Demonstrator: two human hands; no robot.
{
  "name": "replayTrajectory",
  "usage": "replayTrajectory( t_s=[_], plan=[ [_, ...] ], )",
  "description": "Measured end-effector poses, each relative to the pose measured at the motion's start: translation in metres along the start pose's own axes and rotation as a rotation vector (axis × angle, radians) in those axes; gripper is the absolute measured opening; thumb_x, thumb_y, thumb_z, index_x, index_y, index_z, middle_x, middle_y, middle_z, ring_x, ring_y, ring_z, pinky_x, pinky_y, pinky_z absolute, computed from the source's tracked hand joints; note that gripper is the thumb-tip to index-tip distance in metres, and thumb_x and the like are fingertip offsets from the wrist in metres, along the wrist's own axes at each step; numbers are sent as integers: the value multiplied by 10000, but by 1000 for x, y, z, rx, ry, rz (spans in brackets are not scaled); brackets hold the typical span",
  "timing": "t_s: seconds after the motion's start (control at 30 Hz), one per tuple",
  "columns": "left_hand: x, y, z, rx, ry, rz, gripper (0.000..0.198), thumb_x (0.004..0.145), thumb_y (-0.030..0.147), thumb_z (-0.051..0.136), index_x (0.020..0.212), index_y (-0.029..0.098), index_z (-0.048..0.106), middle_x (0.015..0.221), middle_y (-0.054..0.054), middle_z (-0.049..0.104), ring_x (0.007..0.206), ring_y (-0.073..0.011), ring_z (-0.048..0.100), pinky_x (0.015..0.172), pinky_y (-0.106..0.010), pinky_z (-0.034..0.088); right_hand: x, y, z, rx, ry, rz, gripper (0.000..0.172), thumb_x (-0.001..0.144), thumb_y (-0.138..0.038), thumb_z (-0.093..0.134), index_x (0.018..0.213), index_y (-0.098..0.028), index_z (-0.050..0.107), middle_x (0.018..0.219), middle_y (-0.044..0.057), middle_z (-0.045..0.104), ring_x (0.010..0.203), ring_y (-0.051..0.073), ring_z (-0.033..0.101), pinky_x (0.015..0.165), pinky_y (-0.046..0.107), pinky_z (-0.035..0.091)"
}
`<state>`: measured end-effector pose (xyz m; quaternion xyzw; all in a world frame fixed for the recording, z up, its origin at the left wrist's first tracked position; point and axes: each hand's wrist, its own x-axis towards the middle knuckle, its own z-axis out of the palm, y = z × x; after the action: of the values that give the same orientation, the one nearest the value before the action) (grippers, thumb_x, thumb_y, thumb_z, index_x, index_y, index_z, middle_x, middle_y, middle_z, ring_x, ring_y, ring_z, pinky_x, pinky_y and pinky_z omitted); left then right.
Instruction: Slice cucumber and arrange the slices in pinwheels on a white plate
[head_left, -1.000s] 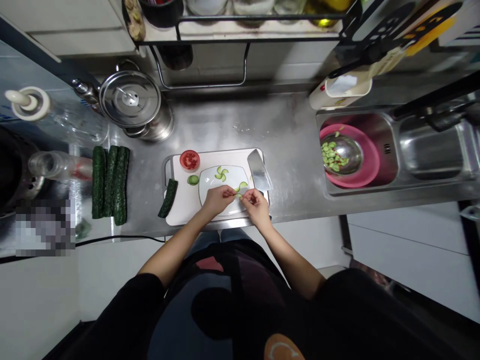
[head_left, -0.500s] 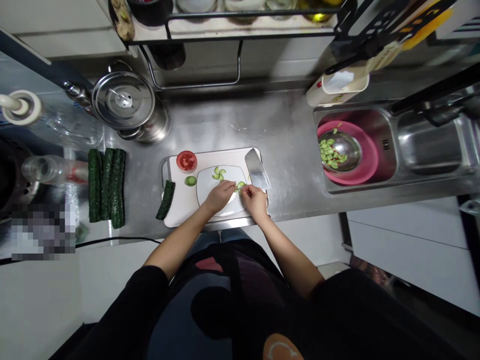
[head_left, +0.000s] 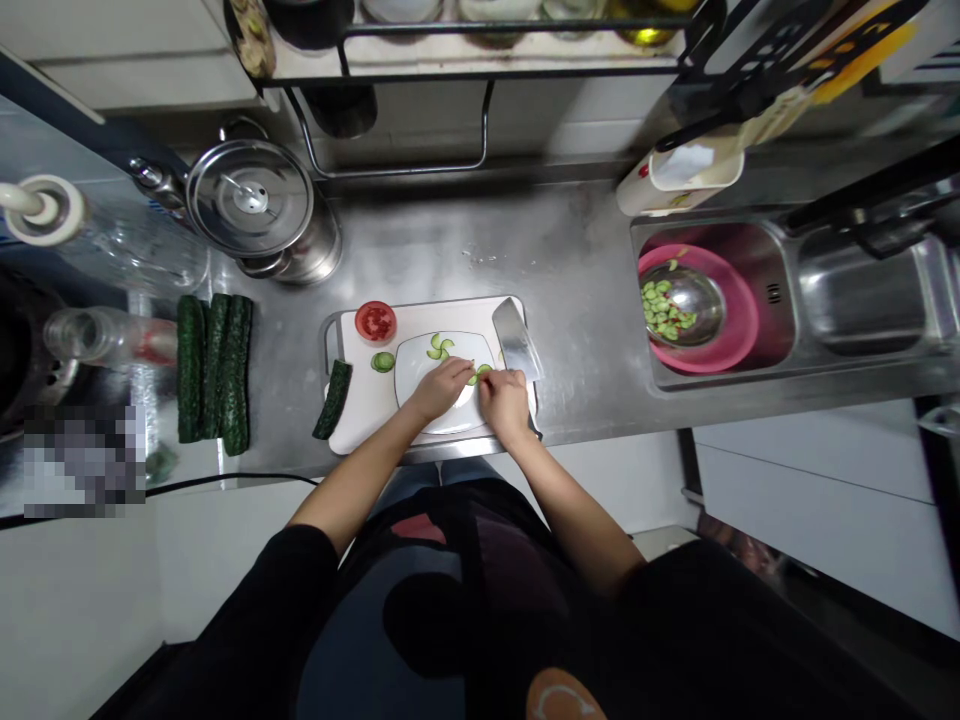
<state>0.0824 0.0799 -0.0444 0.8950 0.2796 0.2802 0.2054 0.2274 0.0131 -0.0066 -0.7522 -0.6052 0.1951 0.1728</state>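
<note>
A squarish white plate (head_left: 411,372) lies on the cutting board (head_left: 358,415). On its upper part several cucumber slices (head_left: 440,347) form a curved pinwheel. My left hand (head_left: 444,388) is over the plate's middle, fingers pinched together; anything between the tips is too small to name. Opposite it, my right hand (head_left: 507,404) has its fingertips closed at a thin cucumber slice (head_left: 484,371) on the plate's right side, partly hidden by the fingers. A cleaver (head_left: 516,335) rests along the board's right edge, its handle partly under my right wrist.
On the board are a red bowl of tomato pieces (head_left: 376,321), a stack of cucumber slices (head_left: 382,362) and a cut cucumber (head_left: 333,400). Whole cucumbers (head_left: 214,370) and a lidded steel pot (head_left: 322,250) stand left. A pink basin (head_left: 739,315) sits in the sink (head_left: 780,240).
My right hand has shifted slightly left, and its fingers have turned in closer over the slice. My left hand stays almost where it was. The view has shifted slightly.
</note>
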Motion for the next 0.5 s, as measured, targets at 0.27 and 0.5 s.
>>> replayTrajectory(
  t_s=[0.27,0.5],
  plan=[
    [3,3,-4,-12,-21,7,246,928,143,415,970,140,658,975,-111,672,954,-196,632,836,-387,572,-3,3,2,-31,42,-75,219,851,-148,491,847,-187,706,811,92,649,805,241,469,770,360,399],
    [1,8,-6,-3,-25,14,224,855,98,460,956,124,658,991,-133,658,962,-220,619,848,-411,561,-13,4,-3,-72,91,-203,256,914,-190,472,955,-178,724,958,117,654,895,245,451,782,366,403]
  ],
)
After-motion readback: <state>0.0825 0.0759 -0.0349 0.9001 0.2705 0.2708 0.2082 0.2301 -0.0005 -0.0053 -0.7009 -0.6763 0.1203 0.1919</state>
